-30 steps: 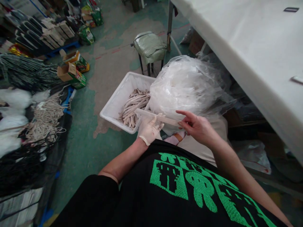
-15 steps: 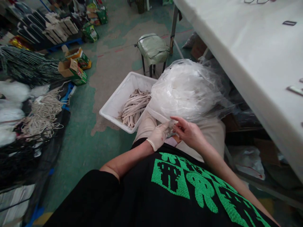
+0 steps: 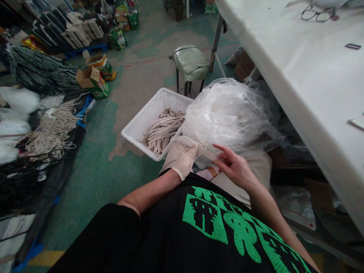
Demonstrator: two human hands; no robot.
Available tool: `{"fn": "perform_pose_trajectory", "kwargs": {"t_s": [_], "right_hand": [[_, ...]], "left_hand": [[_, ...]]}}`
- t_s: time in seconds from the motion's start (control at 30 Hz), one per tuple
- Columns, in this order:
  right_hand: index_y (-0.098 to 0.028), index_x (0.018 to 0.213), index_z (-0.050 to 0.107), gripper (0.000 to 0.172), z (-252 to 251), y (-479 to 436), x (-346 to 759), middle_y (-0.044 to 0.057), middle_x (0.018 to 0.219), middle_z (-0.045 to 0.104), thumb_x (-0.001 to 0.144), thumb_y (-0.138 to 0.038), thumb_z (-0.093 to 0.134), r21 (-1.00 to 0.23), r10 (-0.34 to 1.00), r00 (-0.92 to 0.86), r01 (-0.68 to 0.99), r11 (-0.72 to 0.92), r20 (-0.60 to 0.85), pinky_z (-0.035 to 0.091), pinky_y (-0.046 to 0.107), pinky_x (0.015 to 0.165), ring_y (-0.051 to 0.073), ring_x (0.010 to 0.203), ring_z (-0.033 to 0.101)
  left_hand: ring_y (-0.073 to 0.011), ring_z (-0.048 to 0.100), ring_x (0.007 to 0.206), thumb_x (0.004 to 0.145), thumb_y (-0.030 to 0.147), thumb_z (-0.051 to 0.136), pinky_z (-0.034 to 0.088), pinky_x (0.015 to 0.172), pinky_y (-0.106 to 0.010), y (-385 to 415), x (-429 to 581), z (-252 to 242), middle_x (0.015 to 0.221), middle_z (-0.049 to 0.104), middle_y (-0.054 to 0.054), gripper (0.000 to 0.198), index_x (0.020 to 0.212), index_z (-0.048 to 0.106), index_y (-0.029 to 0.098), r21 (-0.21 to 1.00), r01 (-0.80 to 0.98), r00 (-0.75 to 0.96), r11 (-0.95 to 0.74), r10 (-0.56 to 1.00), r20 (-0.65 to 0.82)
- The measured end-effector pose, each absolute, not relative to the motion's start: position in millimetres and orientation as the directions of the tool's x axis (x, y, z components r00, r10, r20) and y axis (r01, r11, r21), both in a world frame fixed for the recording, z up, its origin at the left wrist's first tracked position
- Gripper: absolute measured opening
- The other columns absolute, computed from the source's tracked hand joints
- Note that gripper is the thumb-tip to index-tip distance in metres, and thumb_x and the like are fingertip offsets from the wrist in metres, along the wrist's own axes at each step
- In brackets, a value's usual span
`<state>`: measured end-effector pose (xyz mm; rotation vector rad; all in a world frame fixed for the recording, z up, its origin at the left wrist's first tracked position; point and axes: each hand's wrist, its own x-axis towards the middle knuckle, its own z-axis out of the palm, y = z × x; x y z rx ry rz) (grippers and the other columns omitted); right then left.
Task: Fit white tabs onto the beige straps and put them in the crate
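My left hand point(image 3: 186, 161), in a thin pale glove, is closed on one end of a pale flat strip point(image 3: 207, 153). The strip spans the short gap to my right hand point(image 3: 233, 166), which is bare and pinches the other end between thumb and a finger, its index finger stretched out above. Both hands are over my lap. Just beyond them a white plastic tub point(image 3: 135, 141) holds a heap of beige strips point(image 3: 165, 129). To its right bulges a clear plastic bag point(image 3: 227, 112) full of whitish pieces.
A white-covered table point(image 3: 301, 57) runs along the right, with eyeglasses point(image 3: 317, 14) on it. A wrapped stool point(image 3: 190, 62) stands ahead. On the left floor lie cord bundles point(image 3: 52, 131), dark green rods point(image 3: 42, 70) and open cartons point(image 3: 92, 81).
My hands have moved apart, and the pale strip now shows stretched between them. The view has shifted slightly, bringing more of the eyeglasses into sight.
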<state>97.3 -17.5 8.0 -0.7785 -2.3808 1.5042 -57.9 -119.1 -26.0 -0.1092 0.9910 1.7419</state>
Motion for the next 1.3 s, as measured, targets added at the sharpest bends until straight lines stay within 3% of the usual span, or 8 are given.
{"fn": "perform_pose_trajectory", "kwargs": {"t_s": [0.17, 0.27, 0.5, 0.8, 0.97, 1.07, 1.2, 1.3], "right_hand": [[-0.026, 0.111, 0.069, 0.027, 47, -13, 139, 0.006, 0.099, 0.071, 0.085, -0.034, 0.072, -0.912, 0.462, -0.886, 0.161, 0.377, 0.035, 0.057, 0.032, 0.071, 0.020, 0.083, 0.069], [-0.032, 0.117, 0.068, 0.036, 67, -21, 152, 0.005, 0.099, 0.071, 0.082, -0.030, 0.076, -0.932, 0.425, -0.892, 0.012, 0.363, 0.154, 0.056, 0.037, 0.080, 0.024, 0.093, 0.067], [-0.038, 0.106, 0.076, 0.034, 70, -38, 156, 0.005, 0.091, 0.068, 0.084, -0.012, 0.068, -0.808, 0.615, -0.684, 0.063, 0.585, 0.392, 0.053, 0.035, 0.060, 0.022, 0.074, 0.065], [-0.027, 0.098, 0.073, 0.018, 22, -26, 109, 0.008, 0.119, 0.067, 0.095, -0.026, 0.055, -0.811, 0.479, -0.813, 0.016, 0.585, 0.329, 0.054, 0.038, 0.088, 0.021, 0.105, 0.065], [-0.024, 0.093, 0.070, 0.020, 9, -26, 111, 0.003, 0.087, 0.075, 0.097, -0.028, 0.051, -0.854, 0.551, -0.809, 0.127, 0.504, 0.205, 0.054, 0.029, 0.072, 0.018, 0.075, 0.069], [-0.023, 0.087, 0.070, 0.023, 18, -22, 132, 0.004, 0.080, 0.074, 0.095, -0.039, 0.057, -0.931, 0.617, -0.774, 0.107, 0.349, 0.142, 0.053, 0.029, 0.067, 0.019, 0.071, 0.068], [-0.023, 0.078, 0.071, 0.032, 35, -15, 163, 0.004, 0.070, 0.070, 0.090, -0.051, 0.062, -0.991, 0.605, -0.794, 0.027, 0.128, 0.057, 0.055, 0.032, 0.064, 0.021, 0.066, 0.066], [-0.022, 0.076, 0.072, 0.034, 35, -14, 171, 0.005, 0.068, 0.068, 0.088, -0.054, 0.065, -0.998, 0.586, -0.810, 0.055, 0.036, -0.023, 0.055, 0.032, 0.063, 0.020, 0.064, 0.065]], "left_hand": [[-0.0206, 0.065, 0.116, 0.094, 0.026, 0.057, 0.046, 0.103, -0.033, -130, -90, -25, 0.115, 0.074, -0.009, 0.023, 0.109, 0.071, 0.016, 0.492, -0.863, -0.394, -0.112, 0.760, -0.518], [-0.0209, 0.061, 0.123, 0.096, 0.026, 0.052, 0.044, 0.106, -0.033, -131, -92, -23, 0.115, 0.073, -0.010, 0.025, 0.111, 0.070, 0.016, 0.406, -0.911, -0.313, -0.075, 0.767, -0.561], [-0.0195, 0.066, 0.113, 0.098, 0.024, 0.048, 0.048, 0.102, -0.034, -128, -73, 0, 0.105, 0.076, -0.009, 0.030, 0.119, 0.066, 0.014, 0.311, -0.950, -0.197, -0.003, 0.781, -0.593], [-0.0214, 0.069, 0.104, 0.099, 0.025, 0.042, 0.043, 0.108, -0.037, -132, -39, 1, 0.098, 0.076, -0.012, 0.033, 0.098, 0.073, 0.012, 0.248, -0.920, 0.116, 0.303, 0.817, -0.565], [-0.0285, 0.068, 0.106, 0.098, 0.045, 0.039, 0.051, 0.095, -0.041, -135, -43, -28, 0.103, 0.074, -0.019, 0.050, 0.107, 0.068, 0.006, 0.115, -0.867, 0.341, 0.485, 0.745, -0.573], [-0.0264, 0.071, 0.095, 0.094, 0.053, 0.047, 0.056, 0.084, -0.040, -129, -68, -61, 0.102, 0.073, -0.017, 0.052, 0.117, 0.061, 0.008, 0.094, -0.936, 0.167, 0.339, 0.665, -0.728], [-0.0167, 0.071, 0.076, 0.099, 0.036, 0.044, 0.057, 0.078, -0.031, -114, -118, -87, 0.086, 0.072, -0.009, 0.036, 0.121, 0.058, 0.012, 0.345, -0.936, -0.338, -0.078, 0.485, -0.807], [-0.0094, 0.066, 0.065, 0.100, 0.022, 0.039, 0.054, 0.071, -0.020, -102, -142, -82, 0.078, 0.071, -0.003, 0.032, 0.125, 0.059, 0.014, 0.474, -0.866, -0.491, -0.160, 0.459, -0.741]]}}
